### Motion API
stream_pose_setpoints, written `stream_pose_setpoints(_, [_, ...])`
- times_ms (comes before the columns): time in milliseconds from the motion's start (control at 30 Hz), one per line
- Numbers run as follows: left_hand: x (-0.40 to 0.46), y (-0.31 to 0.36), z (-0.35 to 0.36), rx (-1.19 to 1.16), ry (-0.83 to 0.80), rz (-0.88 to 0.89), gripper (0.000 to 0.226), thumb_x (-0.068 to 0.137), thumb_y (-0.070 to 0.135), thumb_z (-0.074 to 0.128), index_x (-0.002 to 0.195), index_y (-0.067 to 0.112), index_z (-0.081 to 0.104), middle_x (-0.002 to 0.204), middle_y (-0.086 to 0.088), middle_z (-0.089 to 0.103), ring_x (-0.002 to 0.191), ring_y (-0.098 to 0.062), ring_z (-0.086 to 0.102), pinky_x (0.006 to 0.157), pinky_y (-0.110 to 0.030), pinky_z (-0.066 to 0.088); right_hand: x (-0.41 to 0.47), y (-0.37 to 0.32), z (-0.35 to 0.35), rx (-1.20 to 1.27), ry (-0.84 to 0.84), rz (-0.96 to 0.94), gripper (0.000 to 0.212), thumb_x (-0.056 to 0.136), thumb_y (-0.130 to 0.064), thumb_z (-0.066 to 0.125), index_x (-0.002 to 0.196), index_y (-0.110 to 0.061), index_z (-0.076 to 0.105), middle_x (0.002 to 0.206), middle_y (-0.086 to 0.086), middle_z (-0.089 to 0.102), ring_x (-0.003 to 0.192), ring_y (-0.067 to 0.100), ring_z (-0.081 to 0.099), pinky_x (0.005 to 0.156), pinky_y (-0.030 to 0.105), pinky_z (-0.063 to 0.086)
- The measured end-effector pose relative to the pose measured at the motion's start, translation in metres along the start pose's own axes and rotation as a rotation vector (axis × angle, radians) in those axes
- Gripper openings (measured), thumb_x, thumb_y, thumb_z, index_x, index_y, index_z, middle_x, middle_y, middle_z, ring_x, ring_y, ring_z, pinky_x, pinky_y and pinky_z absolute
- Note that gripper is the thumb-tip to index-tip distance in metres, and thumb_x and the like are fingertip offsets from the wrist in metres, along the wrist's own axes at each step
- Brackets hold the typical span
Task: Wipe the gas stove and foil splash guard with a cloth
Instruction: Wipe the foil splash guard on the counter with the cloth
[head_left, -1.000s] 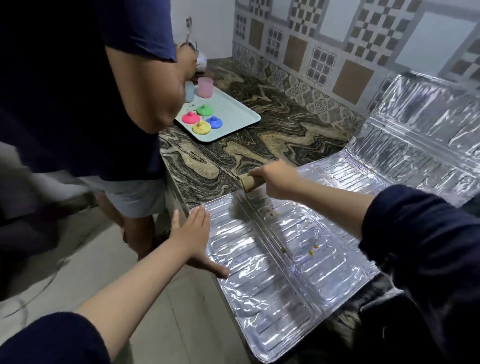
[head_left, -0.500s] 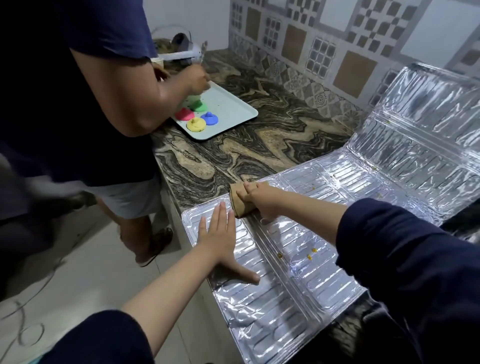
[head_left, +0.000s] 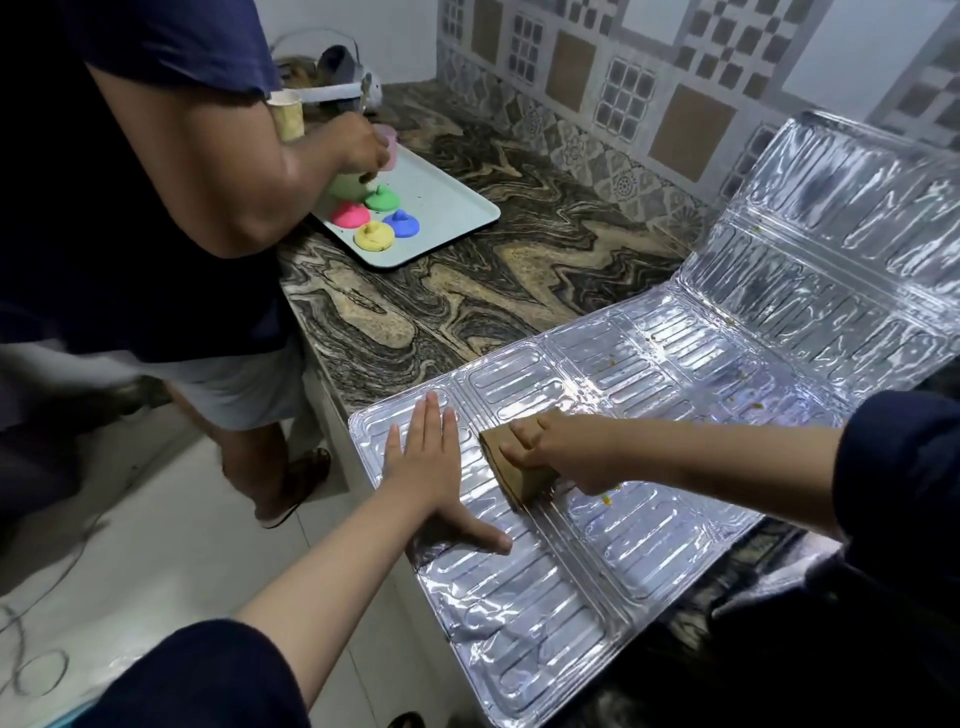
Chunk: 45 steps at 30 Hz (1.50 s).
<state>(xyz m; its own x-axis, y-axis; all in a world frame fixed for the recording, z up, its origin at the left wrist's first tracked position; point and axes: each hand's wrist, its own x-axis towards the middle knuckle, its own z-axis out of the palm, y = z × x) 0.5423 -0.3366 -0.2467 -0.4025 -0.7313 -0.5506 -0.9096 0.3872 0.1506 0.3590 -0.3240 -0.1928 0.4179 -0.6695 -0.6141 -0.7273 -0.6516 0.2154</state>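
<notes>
The foil splash guard (head_left: 649, 364) lies folded out over the marble counter, its near panels flat and its far panel rising against the tiled wall. Small yellow-brown crumbs dot it. My left hand (head_left: 431, 467) presses flat on the near-left panel, fingers straight, thumb spread. My right hand (head_left: 566, 457) grips a folded brown cloth (head_left: 511, 470) and holds it against the foil on the crease between two panels, just right of my left hand. The gas stove is not visible.
Another person in a dark shirt (head_left: 130, 182) stands at the counter's left end, a hand over a pale tray (head_left: 447, 208) holding coloured dough lumps. A paper cup (head_left: 288, 117) stands behind. The marble counter (head_left: 467, 301) lies between tray and foil; floor is at left.
My right hand has drawn the cloth toward me along the foil crease. My left hand has slid from the foil's edge onto the left panel. The other person's hand moved down to the tray.
</notes>
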Motion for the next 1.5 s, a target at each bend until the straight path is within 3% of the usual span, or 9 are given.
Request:
stream_pose_setpoints(500, [-0.005,-0.001,-0.001,-0.028,0.003,0.02,0.178,0.013,0.099,0.044,0.14,0.003,-0.035,0.139,-0.016,-0.051,0.132,-0.034,-0.043,0.11,-0.056,-0.017,-0.066,-0.036,0.008,0.082,-0.47,-0.062,0.082,0.083,-0.003,0.057,0.152,-0.024,0.017,0.155,0.014,0.019,0.131,0.035,0.04,0.103,0.04,0.039])
stream_pose_setpoints(800, [-0.01,-0.003,-0.002,-0.038,0.014,0.057,0.181,0.005,0.101,0.032,0.14,0.002,-0.034,0.139,-0.016,-0.051,0.132,-0.033,-0.043,0.111,-0.056,-0.015,-0.077,-0.047,0.033,0.284,-0.686,0.003,0.062,0.085,-0.015,0.067,0.142,-0.021,0.043,0.14,0.013,0.048,0.12,0.032,0.051,0.091,0.029,0.036])
stream_pose_setpoints(867, [-0.012,-0.003,-0.002,-0.036,0.004,0.064,0.18,0.005,0.101,0.033,0.14,0.002,-0.034,0.138,-0.017,-0.052,0.132,-0.034,-0.044,0.111,-0.056,-0.016,-0.081,-0.043,0.033,0.383,-0.639,0.026,0.054,0.085,-0.005,0.064,0.136,-0.018,0.052,0.131,0.011,0.059,0.108,0.028,0.058,0.08,0.025,0.033])
stream_pose_setpoints(933, [-0.015,-0.005,-0.003,-0.032,-0.01,0.066,0.181,0.004,0.101,0.032,0.14,0.002,-0.035,0.137,-0.017,-0.052,0.131,-0.034,-0.044,0.111,-0.056,-0.016,-0.086,-0.034,0.026,0.511,-0.554,0.079,0.048,0.078,0.003,0.061,0.123,-0.012,0.064,0.095,0.002,0.073,0.077,0.013,0.059,0.071,0.026,0.04])
stream_pose_setpoints(1000, [-0.018,-0.009,-0.003,-0.027,-0.028,0.067,0.183,0.002,0.101,0.032,0.14,0.002,-0.035,0.137,-0.017,-0.053,0.131,-0.034,-0.045,0.112,-0.056,-0.016,-0.089,-0.022,0.008,0.594,-0.505,0.108,0.045,0.07,0.008,0.066,0.112,-0.006,0.068,0.069,-0.007,0.066,0.062,0.002,0.053,0.059,0.019,0.049])
stream_pose_setpoints(1067, [-0.022,-0.013,-0.003,-0.014,-0.049,0.065,0.181,0.005,0.1,0.036,0.14,0.002,-0.036,0.136,-0.017,-0.054,0.13,-0.034,-0.045,0.112,-0.057,-0.016,-0.091,-0.006,-0.015,0.62,-0.444,0.136,0.049,0.068,0.013,0.071,0.113,-0.005,0.066,0.062,-0.01,0.062,0.047,-0.008,0.05,0.043,0.005,0.04])
stream_pose_setpoints(1133, [-0.027,-0.018,-0.002,0.001,-0.076,0.062,0.176,0.017,0.098,0.047,0.139,0.003,-0.036,0.136,-0.017,-0.054,0.13,-0.035,-0.045,0.111,-0.057,-0.015,-0.088,0.011,-0.037,0.698,-0.361,0.205,0.052,0.068,0.014,0.071,0.115,-0.008,0.065,0.051,-0.015,0.06,0.042,-0.006,0.052,0.041,0.008,0.041])
stream_pose_setpoints(1333, [-0.036,-0.029,-0.002,0.041,-0.095,0.029,0.172,0.028,0.091,0.062,0.143,0.004,-0.032,0.142,-0.014,-0.049,0.135,-0.032,-0.041,0.113,-0.054,-0.013,-0.042,0.041,-0.068,0.543,0.009,0.327,0.07,0.073,0.011,0.055,0.135,-0.023,0.053,0.079,-0.002,0.059,0.064,0.01,0.059,0.057,0.024,0.054])
stream_pose_setpoints(1500, [-0.038,-0.031,0.001,0.044,-0.11,-0.024,0.169,0.034,0.084,0.071,0.144,0.004,-0.03,0.141,-0.014,-0.05,0.135,-0.031,-0.04,0.114,-0.055,-0.014,0.009,0.038,-0.054,0.285,0.302,0.368,0.079,0.078,0.005,0.047,0.147,-0.032,0.033,0.121,0.008,0.063,0.099,0.029,0.062,0.067,0.028,0.047])
